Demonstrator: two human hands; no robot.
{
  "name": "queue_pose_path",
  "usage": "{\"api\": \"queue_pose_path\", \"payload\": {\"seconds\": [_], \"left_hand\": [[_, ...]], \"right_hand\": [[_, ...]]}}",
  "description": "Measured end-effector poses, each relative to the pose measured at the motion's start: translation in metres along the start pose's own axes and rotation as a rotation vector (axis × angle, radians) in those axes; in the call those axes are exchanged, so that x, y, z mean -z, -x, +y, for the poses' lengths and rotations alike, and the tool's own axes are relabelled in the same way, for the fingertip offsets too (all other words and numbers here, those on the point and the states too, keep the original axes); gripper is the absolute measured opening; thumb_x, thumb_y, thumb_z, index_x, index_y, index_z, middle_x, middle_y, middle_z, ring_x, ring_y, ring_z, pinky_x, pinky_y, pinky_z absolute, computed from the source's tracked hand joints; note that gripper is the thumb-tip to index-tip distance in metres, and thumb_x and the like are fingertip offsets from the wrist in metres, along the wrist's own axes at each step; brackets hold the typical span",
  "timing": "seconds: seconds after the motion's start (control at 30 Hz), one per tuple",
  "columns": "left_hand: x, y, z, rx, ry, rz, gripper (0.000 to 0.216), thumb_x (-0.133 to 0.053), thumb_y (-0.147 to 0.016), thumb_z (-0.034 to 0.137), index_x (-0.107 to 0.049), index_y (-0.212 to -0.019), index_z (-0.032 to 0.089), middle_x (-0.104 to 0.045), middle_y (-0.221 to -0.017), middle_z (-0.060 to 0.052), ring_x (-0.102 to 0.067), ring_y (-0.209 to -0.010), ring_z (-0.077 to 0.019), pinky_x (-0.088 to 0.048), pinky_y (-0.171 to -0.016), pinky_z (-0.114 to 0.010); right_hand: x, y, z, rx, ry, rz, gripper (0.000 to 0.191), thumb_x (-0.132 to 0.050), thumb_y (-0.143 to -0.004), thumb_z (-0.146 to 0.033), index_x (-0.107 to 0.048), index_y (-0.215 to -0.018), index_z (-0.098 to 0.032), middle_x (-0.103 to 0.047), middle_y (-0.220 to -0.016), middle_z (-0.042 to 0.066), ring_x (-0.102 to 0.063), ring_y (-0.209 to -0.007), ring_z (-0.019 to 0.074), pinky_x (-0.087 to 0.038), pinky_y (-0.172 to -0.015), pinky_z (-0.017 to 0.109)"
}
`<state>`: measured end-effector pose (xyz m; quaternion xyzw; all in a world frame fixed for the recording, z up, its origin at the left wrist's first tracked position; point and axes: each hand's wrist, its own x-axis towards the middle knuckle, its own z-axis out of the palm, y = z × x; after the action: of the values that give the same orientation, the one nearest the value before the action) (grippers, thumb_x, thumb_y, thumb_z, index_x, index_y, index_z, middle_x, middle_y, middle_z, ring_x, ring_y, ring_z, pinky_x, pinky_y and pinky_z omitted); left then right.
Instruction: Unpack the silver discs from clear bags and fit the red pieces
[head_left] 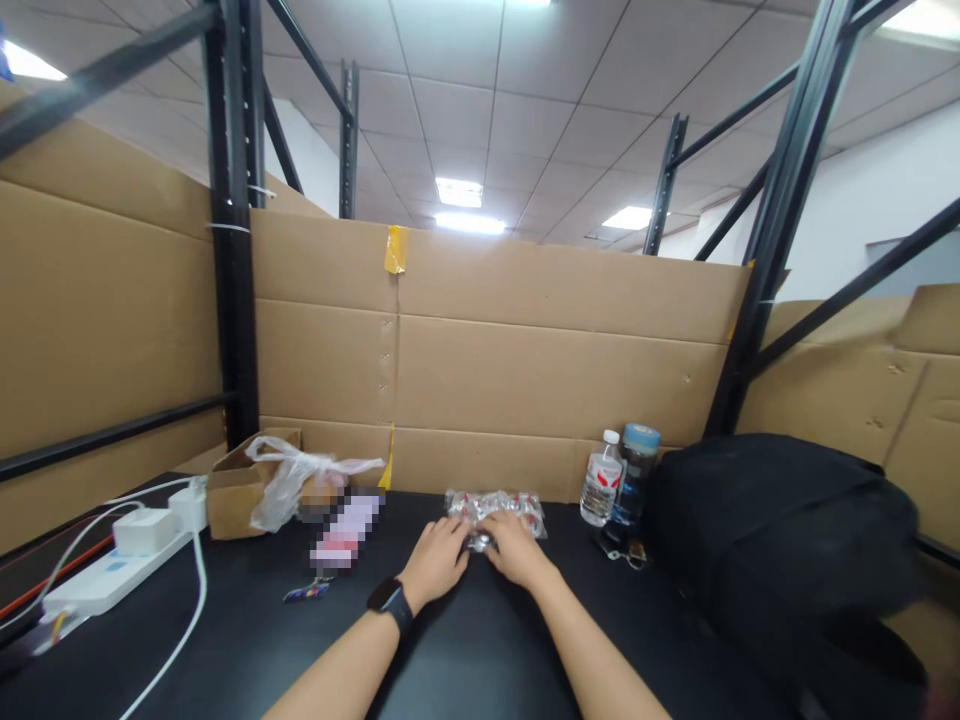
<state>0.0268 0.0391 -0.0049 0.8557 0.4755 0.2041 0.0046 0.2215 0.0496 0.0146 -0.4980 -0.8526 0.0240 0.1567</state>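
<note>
Fingers of left hand (437, 562) and right hand (516, 550) grip clear packet (496, 504) | water bottle (601, 486) near right

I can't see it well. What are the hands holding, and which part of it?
The left hand and right hand rest on the near edge of a clear packet on the table; a true grip cannot be told.

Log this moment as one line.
left hand: on clear packet | right hand: on same packet | grip: unclear | nearby: water bottle, blue-capped bottle, black bag, power strip | surface: black table
</note>
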Motion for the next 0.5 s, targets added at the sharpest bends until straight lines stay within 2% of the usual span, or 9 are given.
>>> {"api": "queue_pose_path", "payload": {"seconds": [0.1,0.27,0.4,0.5], "left_hand": [[-0.011,0.006,-0.008,-0.025,0.068,-0.021,0.036,-0.055,-0.088,0.022,-0.058,-0.124,0.027,-0.064,-0.126,-0.008,-0.057,-0.117,-0.0283,-0.041,-0.101,-0.041],[-0.010,0.008,-0.013,0.001,0.173,0.002,0.033,-0.058,-0.084,0.017,-0.061,-0.116,0.027,-0.067,-0.116,-0.004,-0.058,-0.110,-0.0251,-0.039,-0.096,-0.037],[-0.007,0.006,-0.016,0.032,0.253,0.017,0.031,-0.061,-0.084,0.018,-0.064,-0.113,0.029,-0.069,-0.111,-0.002,-0.058,-0.107,-0.0236,-0.037,-0.093,-0.036],[-0.004,0.007,-0.016,0.048,0.271,0.041,0.026,-0.061,-0.087,0.023,-0.065,-0.112,0.030,-0.069,-0.110,-0.002,-0.058,-0.108,-0.0237,-0.036,-0.093,-0.037]], "right_hand": [[-0.009,0.004,0.007,0.011,-0.039,0.043,0.032,-0.063,-0.084,-0.022,-0.071,-0.115,-0.025,-0.068,-0.122,0.009,-0.056,-0.121,0.0309,-0.039,-0.104,0.040],[-0.008,0.007,0.005,0.058,-0.149,-0.028,0.037,-0.068,-0.083,-0.027,-0.071,-0.119,-0.023,-0.072,-0.116,0.010,-0.062,-0.113,0.0307,-0.040,-0.104,0.040],[-0.007,0.007,0.006,0.053,-0.334,-0.015,0.031,-0.070,-0.081,-0.026,-0.074,-0.111,-0.022,-0.076,-0.103,0.007,-0.068,-0.095,0.0252,-0.047,-0.088,0.032],[-0.007,0.006,0.008,0.031,-0.396,-0.009,0.023,-0.064,-0.085,-0.027,-0.075,-0.105,-0.020,-0.075,-0.087,0.004,-0.067,-0.077,0.0205,-0.048,-0.075,0.028]]}}
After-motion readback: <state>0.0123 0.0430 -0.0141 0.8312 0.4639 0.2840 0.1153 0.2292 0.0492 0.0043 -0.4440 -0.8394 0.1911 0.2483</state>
